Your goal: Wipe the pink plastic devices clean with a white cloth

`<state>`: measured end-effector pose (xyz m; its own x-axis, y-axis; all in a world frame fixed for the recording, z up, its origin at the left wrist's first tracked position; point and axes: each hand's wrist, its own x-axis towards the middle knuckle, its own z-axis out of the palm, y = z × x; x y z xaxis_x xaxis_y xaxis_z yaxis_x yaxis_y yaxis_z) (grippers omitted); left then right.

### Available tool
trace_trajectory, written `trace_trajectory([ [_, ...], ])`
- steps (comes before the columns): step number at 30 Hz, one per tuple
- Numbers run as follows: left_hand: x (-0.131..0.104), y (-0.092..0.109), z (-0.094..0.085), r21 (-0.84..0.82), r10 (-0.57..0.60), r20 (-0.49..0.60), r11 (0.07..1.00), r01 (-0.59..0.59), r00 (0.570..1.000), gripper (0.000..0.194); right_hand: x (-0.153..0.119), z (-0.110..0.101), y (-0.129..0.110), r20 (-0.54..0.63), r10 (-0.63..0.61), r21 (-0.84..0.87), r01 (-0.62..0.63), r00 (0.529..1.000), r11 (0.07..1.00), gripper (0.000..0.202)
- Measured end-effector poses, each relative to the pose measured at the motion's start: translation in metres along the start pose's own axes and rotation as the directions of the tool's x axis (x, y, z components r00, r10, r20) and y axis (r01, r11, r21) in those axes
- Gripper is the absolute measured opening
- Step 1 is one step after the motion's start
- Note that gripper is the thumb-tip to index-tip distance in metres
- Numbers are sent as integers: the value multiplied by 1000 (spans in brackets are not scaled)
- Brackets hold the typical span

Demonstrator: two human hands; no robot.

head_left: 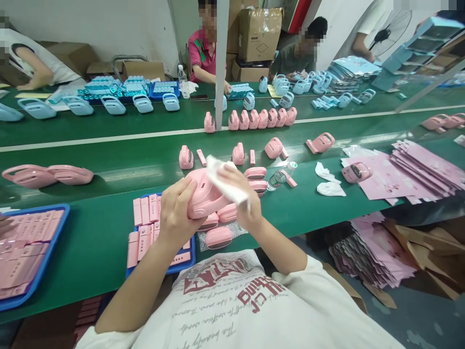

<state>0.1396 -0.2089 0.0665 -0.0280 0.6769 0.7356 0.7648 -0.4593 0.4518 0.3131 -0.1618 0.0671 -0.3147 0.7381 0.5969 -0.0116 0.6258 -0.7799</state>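
Observation:
My left hand (178,211) grips a pink plastic device with a handle (203,196), its fingers wrapped round the left side. On the device's right side, my right hand (247,198) holds a white cloth (227,182) against or just over the surface. Part of the device is hidden behind the cloth. Below it on the green table lie more pink devices (219,237), one of them on clear plastic wrap. Left of these, partly behind my left forearm, a blue tray (189,259) holds several pink sticks (145,237).
A larger blue tray (60,232) of pink pieces is at the far left. Pink devices (263,118) line the belt ahead. A clear bottle (278,179), crumpled white cloths (330,189) and pink flat packaging (385,177) lie to the right. Several people work across the line among light-blue devices (112,104).

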Motion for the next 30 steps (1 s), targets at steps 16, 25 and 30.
trace_trajectory([
  [16, -22, -14, 9, -77, 243, 80, 968, -237, 967, 60, 62, -41, 0, 589, 192, 27, -256, 785, 966, 49],
  [25, 3, 4, 18, -686, -723, 321, 268, 677, 611, 59, 25, -16, 29, -81, 148, -74, -154, 986, 985, 63],
  [30, 16, 7, 29, -731, -705, 437, 84, 677, 559, 56, 7, 18, 21, 244, -180, -424, 272, 953, 864, 48],
])
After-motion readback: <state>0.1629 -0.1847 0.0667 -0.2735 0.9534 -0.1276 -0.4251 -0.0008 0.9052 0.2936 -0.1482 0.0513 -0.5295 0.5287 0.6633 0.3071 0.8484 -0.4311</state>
